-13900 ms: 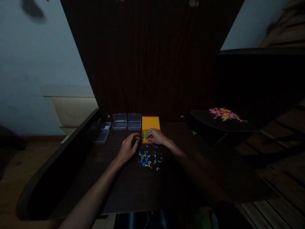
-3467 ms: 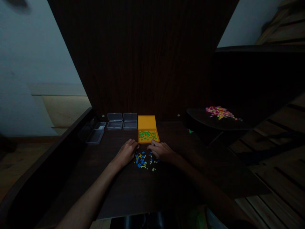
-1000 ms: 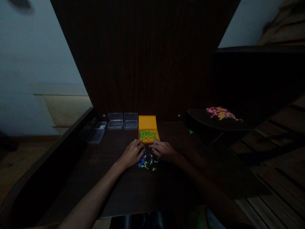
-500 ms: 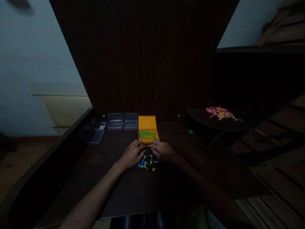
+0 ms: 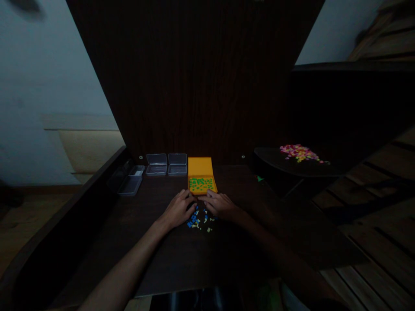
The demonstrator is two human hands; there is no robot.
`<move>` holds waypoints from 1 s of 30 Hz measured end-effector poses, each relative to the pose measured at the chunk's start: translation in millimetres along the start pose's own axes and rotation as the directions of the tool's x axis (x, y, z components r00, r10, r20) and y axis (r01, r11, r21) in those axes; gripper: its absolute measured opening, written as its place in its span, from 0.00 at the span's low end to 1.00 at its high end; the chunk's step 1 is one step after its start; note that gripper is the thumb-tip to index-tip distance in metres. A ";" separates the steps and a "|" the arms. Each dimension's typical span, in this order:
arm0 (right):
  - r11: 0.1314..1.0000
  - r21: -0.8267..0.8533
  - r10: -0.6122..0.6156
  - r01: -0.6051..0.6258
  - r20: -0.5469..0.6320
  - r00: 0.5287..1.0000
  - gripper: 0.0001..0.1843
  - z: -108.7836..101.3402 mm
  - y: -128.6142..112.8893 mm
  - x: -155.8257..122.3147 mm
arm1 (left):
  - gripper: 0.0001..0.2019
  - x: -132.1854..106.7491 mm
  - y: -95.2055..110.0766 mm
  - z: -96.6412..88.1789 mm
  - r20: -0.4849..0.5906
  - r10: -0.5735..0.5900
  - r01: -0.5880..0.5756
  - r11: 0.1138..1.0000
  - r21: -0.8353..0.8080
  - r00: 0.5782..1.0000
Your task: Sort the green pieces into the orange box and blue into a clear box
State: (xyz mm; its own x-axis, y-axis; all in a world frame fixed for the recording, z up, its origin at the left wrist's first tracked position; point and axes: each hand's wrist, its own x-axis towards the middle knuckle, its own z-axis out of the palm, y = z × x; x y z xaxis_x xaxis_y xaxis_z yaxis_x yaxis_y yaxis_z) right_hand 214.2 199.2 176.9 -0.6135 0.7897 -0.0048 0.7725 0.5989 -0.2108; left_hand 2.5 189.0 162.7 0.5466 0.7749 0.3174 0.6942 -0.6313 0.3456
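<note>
A yellow box (image 5: 199, 166) stands with its lid raised, and small green pieces (image 5: 201, 182) are scattered over its floor. My left hand (image 5: 179, 208) rests on the table by the box's front left corner, thumb and forefinger apart, with nothing visible in it. Opposite it, my right hand (image 5: 222, 204) lies near the front right corner, its forefinger stretched left along the front edge. Whether its fingertips touch a small piece is too dark to tell. Between and below the hands lies a loose spread of small blue and pale pieces (image 5: 193, 221), partly covered by the fingers.
Two clear plastic cases (image 5: 156, 169) with raised lids stand left of the yellow box. Another clear case (image 5: 130, 185) lies farther left, near the side panel. On a raised shelf at the right is a pink and yellow heap of small pieces (image 5: 300, 152). A dark back panel rises behind.
My right hand has shifted slightly left, its forefinger reaching closer to the left hand. The left hand has barely moved. Boxes and piles look the same.
</note>
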 end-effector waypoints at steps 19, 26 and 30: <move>1.000 0.019 0.014 -0.014 -0.017 1.000 0.13 -0.7 4.3 -3.2 | 0.14 -1.3 -0.7 -3.0 0.008 -0.008 0.009 1.000 -0.017 1.000; 0.999 0.038 0.000 0.001 -0.025 1.000 0.14 -2.2 3.2 -3.4 | 0.13 -1.3 0.3 -2.6 0.030 0.011 -0.010 1.000 -0.009 0.999; 1.000 0.023 0.008 -0.007 -0.021 1.000 0.14 -1.4 5.8 -3.2 | 0.14 -0.9 0.7 -3.1 0.021 -0.007 0.007 1.000 -0.006 1.000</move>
State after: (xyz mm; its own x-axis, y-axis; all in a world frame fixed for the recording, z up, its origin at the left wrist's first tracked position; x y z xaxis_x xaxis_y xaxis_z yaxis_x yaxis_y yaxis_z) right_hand 220.9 200.3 177.1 -0.6039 0.7970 0.0143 0.7730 0.5899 -0.2333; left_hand 1.0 187.7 165.4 0.5516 0.7797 0.2962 0.6952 -0.6260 0.3533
